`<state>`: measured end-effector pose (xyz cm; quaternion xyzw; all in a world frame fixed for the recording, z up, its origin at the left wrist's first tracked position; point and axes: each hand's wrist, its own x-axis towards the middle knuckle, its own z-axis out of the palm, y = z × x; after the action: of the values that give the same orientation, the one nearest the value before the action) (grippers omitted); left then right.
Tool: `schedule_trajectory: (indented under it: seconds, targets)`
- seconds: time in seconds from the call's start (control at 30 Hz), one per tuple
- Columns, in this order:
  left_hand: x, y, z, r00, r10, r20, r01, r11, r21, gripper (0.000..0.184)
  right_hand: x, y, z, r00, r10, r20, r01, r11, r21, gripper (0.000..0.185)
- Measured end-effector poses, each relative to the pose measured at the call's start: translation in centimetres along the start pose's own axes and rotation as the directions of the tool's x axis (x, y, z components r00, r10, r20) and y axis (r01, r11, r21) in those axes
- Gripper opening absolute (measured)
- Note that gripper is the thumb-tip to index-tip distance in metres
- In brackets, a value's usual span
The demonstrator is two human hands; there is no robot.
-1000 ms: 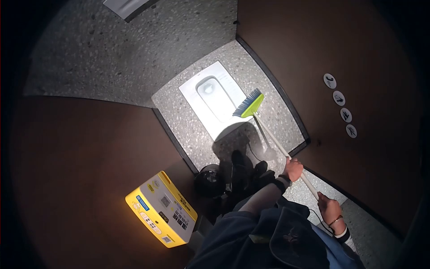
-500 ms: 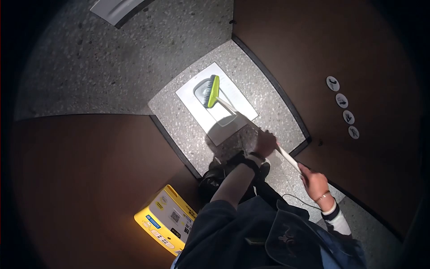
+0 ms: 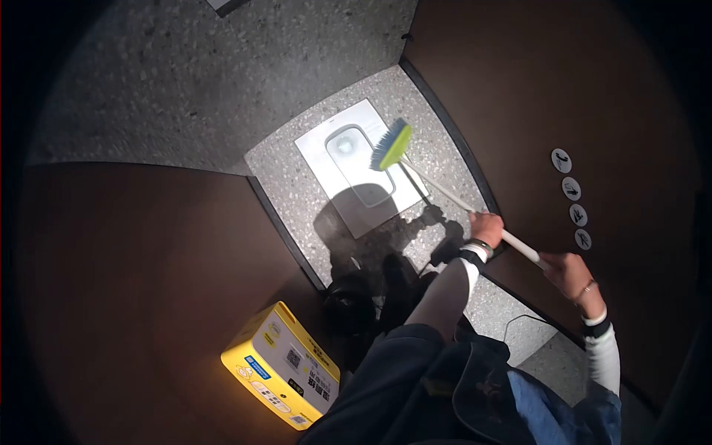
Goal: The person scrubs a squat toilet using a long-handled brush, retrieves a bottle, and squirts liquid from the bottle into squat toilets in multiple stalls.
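Note:
A long-handled floor brush with a lime-green head and dark bristles is held slantwise, its head over the right edge of a white squat toilet set in the floor. My left hand is wrapped round the white handle at about mid-length. Higher up the same handle, my right hand is closed on it near the upper end. Whether the bristles touch the surface I cannot tell. Shadows of my head and arms fall on the toilet and floor.
Brown partitions rise on the left and right. Round white stickers run down the right one. A yellow box is fixed on the left side. Behind the toilet is a speckled grey wall.
The brush head has moved right, from over the toilet's bowl to its right edge. Both hands have shifted right and a little up with the handle, still gripping it.

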<state>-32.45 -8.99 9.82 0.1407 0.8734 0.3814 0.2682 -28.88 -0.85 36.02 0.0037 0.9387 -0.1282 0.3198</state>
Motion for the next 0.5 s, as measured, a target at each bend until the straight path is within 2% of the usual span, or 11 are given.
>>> schedule_trajectory:
  seconds: [0.07,0.13,0.2,0.23,0.27,0.3,0.4,0.5]
  targets:
    - [-0.1,-3.0,-0.8,1.0,-0.005,-0.013,0.006,0.997,0.08,0.01,2.1,-0.9,1.2,0.999,-0.042,0.013,0.041,0.997,0.065,0.032]
    - [-0.4,-6.2,-1.3,0.995,-0.035,-0.092,0.044,0.995,0.092,0.008,3.2,-0.9,3.7,0.975,-0.206,-0.08,0.205,0.979,-0.019,0.032]
    - [-1.2,-8.4,-2.9,0.987,0.034,-0.159,-0.01,0.989,0.151,0.009,3.0,-1.7,4.4,0.972,-0.215,-0.099,0.223,0.972,0.073,0.033]
    - [-1.7,-8.2,-3.9,0.992,0.021,-0.125,0.005,0.979,0.206,0.015,2.9,-1.8,4.5,0.961,-0.241,-0.137,0.245,0.969,0.01,0.034]
    - [-2.0,-7.5,-4.7,0.992,0.017,-0.125,0.01,0.977,0.213,0.015,2.8,-2.0,4.5,0.946,-0.271,-0.175,0.265,0.963,-0.056,0.034]
    - [-2.0,-6.9,-4.8,0.984,0.041,-0.176,-0.006,0.98,0.198,0.018,2.3,-2.4,3.9,0.958,-0.232,-0.172,0.215,0.971,-0.108,0.034]
    - [-1.1,-3.5,-5.6,0.965,0.074,-0.251,-0.023,0.979,0.203,0.023,1.1,-1.0,1.1,0.968,-0.166,-0.19,0.158,0.986,-0.056,0.032]
    - [1.0,1.7,-6.7,0.978,0.098,-0.186,-0.052,0.97,0.238,0.021,-0.2,0.5,-3.4,0.972,-0.116,-0.205,0.105,0.992,-0.065,0.033]
